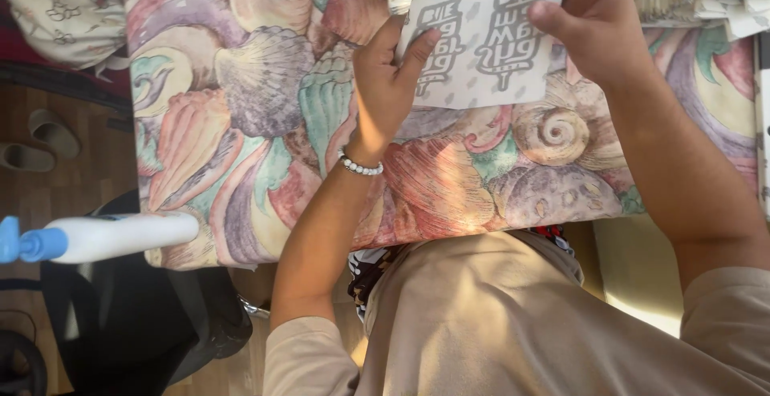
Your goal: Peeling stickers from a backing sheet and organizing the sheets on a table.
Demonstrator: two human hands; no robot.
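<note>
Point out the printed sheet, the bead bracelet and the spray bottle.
printed sheet (481, 59), head view, middle of the sheet
bead bracelet (360, 167), head view, beads at the wrist
spray bottle (120, 236), head view, white body

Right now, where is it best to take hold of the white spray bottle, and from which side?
Probably around the white spray bottle's plain barrel, coming from above. It lies on its side at the seashell cloth's edge; the blue nozzle end juts out over the floor, and no hand touches it.
</note>
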